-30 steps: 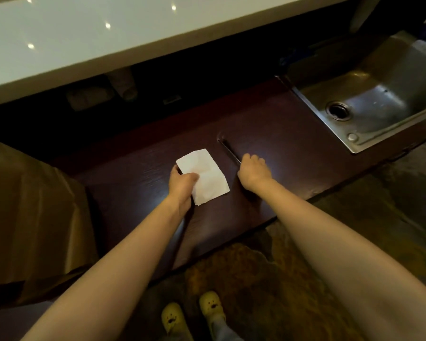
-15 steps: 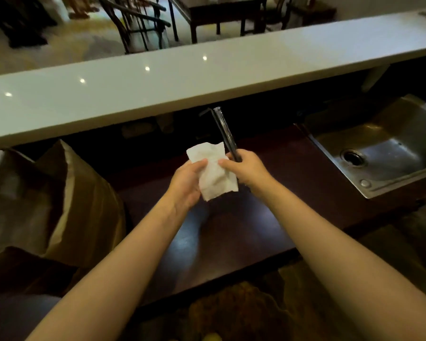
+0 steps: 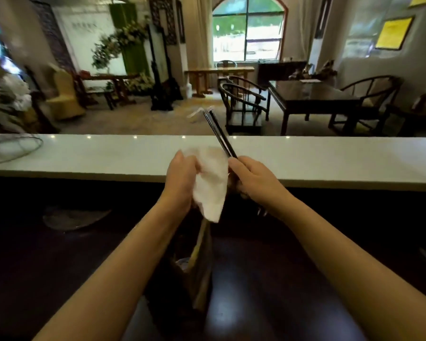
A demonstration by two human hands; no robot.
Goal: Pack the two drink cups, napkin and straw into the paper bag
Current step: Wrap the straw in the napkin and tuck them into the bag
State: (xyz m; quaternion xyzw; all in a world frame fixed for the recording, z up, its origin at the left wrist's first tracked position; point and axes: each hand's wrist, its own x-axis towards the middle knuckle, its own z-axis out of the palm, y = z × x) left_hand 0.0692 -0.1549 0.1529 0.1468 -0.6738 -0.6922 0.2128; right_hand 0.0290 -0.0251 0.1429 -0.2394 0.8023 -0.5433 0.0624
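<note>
My left hand [image 3: 180, 179] grips a crumpled white napkin [image 3: 213, 185], which hangs down in front of me. Close beside it, my right hand [image 3: 252, 178] holds dark wrapped straws [image 3: 219, 134] that point up and to the left. Both hands are raised above the brown paper bag [image 3: 198, 271], which stands on the dark counter between my forearms, seen edge-on. Something pale shows at the bag's mouth; the cups cannot be made out.
A long white bar top [image 3: 330, 158] runs across behind my hands. The dark wooden counter [image 3: 268, 279] lies below. A round tray [image 3: 74, 217] lies at the left. Beyond the bar are chairs [image 3: 241, 104] and a dark table [image 3: 312, 94].
Both hands lifted the napkin and straws off the counter and higher up. My view swung up from the counter and sink toward the room, and the paper bag now stands between my arms.
</note>
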